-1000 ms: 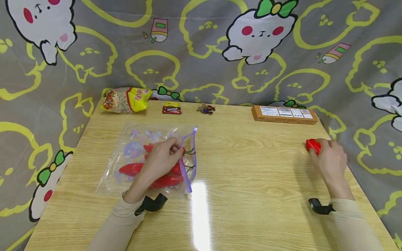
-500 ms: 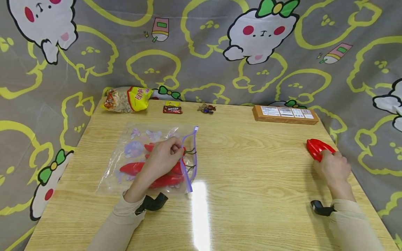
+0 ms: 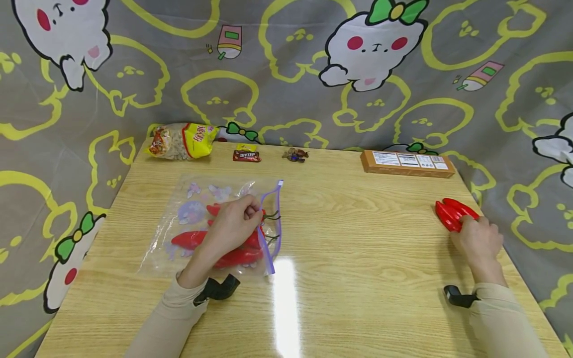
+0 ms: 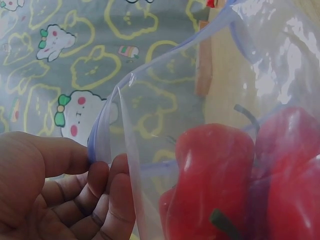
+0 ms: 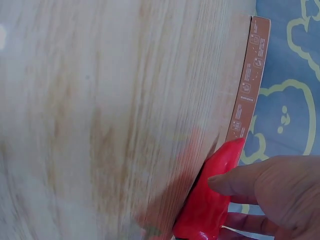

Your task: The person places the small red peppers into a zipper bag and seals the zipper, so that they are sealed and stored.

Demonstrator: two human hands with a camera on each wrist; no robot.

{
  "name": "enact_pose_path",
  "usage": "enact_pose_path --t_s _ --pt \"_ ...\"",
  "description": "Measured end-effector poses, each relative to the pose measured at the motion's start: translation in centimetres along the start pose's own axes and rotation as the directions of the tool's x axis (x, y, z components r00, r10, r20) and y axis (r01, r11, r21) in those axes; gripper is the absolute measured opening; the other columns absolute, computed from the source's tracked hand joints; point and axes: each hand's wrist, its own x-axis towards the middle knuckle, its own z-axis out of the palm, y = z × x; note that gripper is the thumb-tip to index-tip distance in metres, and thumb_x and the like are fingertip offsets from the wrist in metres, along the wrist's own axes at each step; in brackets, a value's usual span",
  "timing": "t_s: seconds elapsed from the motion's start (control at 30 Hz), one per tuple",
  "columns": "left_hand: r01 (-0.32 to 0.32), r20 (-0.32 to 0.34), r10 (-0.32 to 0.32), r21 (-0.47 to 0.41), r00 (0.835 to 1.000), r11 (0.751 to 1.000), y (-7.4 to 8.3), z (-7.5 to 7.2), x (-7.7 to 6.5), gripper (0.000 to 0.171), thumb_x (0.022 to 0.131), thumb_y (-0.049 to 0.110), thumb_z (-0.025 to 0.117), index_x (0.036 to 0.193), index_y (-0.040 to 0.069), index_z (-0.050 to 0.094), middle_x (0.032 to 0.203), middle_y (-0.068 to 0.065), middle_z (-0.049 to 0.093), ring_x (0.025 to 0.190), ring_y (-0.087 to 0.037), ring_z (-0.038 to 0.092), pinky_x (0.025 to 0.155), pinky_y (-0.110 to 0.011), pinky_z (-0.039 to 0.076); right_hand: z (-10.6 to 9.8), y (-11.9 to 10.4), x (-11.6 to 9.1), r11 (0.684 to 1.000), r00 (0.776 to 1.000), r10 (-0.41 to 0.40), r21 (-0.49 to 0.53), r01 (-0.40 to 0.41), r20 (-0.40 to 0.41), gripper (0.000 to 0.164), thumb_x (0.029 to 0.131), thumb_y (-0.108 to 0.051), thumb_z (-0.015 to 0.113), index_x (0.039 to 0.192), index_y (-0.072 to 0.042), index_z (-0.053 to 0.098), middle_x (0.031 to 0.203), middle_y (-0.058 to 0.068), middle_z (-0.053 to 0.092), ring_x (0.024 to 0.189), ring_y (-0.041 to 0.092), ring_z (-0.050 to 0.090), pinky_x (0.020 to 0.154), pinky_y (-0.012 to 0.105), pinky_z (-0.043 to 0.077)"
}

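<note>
A clear zip bag (image 3: 191, 213) with a purple zip edge lies at the left, its mouth toward the right. Several red peppers (image 4: 212, 185) with green stems are inside. My left hand (image 3: 235, 223) pinches the zip edge of the bag between thumb and fingers, and the mouth gapes apart in the left wrist view. Near the table's right edge, my right hand (image 3: 479, 241) grips a glossy red pepper (image 5: 212, 195), thumb on the near side and fingers behind it. In the head view, two long red shapes (image 3: 447, 215) stick out beyond the fingers; the rest is hidden by the hand.
Along the back of the wooden table (image 3: 349, 238) stand a yellow snack bag (image 3: 181, 141), a small dark red candy bar (image 3: 246, 156), a few small trinkets (image 3: 295, 155) and a long brown box (image 3: 407, 164). A patterned curtain (image 3: 286, 74) hangs behind.
My right hand has shifted slightly right and toward me on the red pepper, so more of the red shows beyond the fingers. The left hand and the bag hold still.
</note>
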Motion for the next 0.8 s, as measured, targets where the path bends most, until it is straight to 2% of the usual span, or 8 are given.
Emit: enact_pose_path --t_s 0.13,0.27,0.37,0.47,0.53,0.67,0.8 --pt "0.003 -0.001 -0.003 0.006 1.000 1.000 0.1 0.1 0.0 0.003 0.086 0.017 0.059 0.087 0.014 0.058 0.074 0.002 0.056 0.068 -0.015 0.050 0.062 -0.027 0.042 0.1 0.0 0.0 1.000 0.999 0.018 0.004 -0.018 0.028 0.030 0.075 -0.013 0.059 0.098 0.007 0.055 0.089 0.038 0.043 0.076 0.057 0.044 0.058 0.057 0.035" --pt "0.005 0.001 -0.005 0.012 1.000 1.000 0.1 0.1 0.0 0.003 0.086 0.017 0.059 0.087 0.014 0.058 0.074 0.002 0.056 0.068 -0.014 0.050 0.062 -0.027 0.042 0.0 -0.1 0.0 1.000 0.999 0.013 -0.003 -0.013 0.045 0.028 0.076 -0.018 0.061 0.092 0.005 0.056 0.083 0.037 0.050 0.068 0.052 0.048 0.054 0.052 0.035" --pt "0.003 0.001 -0.003 0.016 1.000 1.000 0.1 0.2 0.1 0.003 0.086 0.017 0.059 0.087 0.014 0.058 0.074 0.002 0.055 0.068 -0.015 0.049 0.063 -0.027 0.043 -0.2 -0.9 -0.5 1.000 1.000 -0.015 0.024 0.015 -0.001 0.031 0.076 -0.021 0.064 0.093 0.004 0.056 0.083 0.035 0.054 0.069 0.050 0.050 0.054 0.053 0.036" --pt "-0.001 0.002 0.001 0.013 1.000 1.000 0.1 0.2 0.1 0.003 0.086 0.017 0.059 0.086 0.015 0.058 0.074 0.002 0.055 0.068 -0.015 0.049 0.063 -0.027 0.043 -0.7 -2.9 -1.1 0.990 0.997 -0.037 0.132 0.046 -0.068 0.037 0.077 -0.020 0.064 0.102 0.006 0.053 0.095 0.036 0.049 0.082 0.051 0.048 0.060 0.056 0.036" --pt "-0.004 0.002 0.004 0.012 1.000 1.000 0.1 0.2 0.2 0.003 0.086 0.017 0.059 0.086 0.015 0.058 0.073 0.002 0.055 0.068 -0.015 0.049 0.063 -0.028 0.042 -1.2 -5.0 -1.5 0.970 0.991 -0.060 0.226 0.086 -0.119 0.039 0.079 -0.019 0.064 0.106 0.006 0.051 0.100 0.033 0.048 0.087 0.048 0.046 0.064 0.054 0.036" --pt "-0.003 0.003 0.003 0.010 1.000 1.000 0.1 0.2 0.2 0.003 0.086 0.017 0.059 0.086 0.014 0.058 0.073 0.002 0.055 0.067 -0.015 0.049 0.061 -0.028 0.041 -2.4 -9.9 -2.1 0.908 0.975 -0.151 0.367 0.202 -0.163 0.040 0.083 -0.025 0.065 0.110 0.002 0.054 0.103 0.023 0.051 0.083 0.034 0.046 0.062 0.040 0.035" --pt "-0.005 0.002 0.005 0.009 1.000 1.000 0.1 0.3 0.1 0.003 0.086 0.017 0.059 0.085 0.014 0.058 0.072 0.002 0.055 0.067 -0.015 0.049 0.061 -0.028 0.042 -3.1 -14.7 -3.2 0.813 0.944 -0.272 0.480 0.328 -0.184 0.038 0.081 -0.031 0.069 0.108 -0.005 0.058 0.099 0.014 0.060 0.075 0.023 0.052 0.055 0.026 0.041"
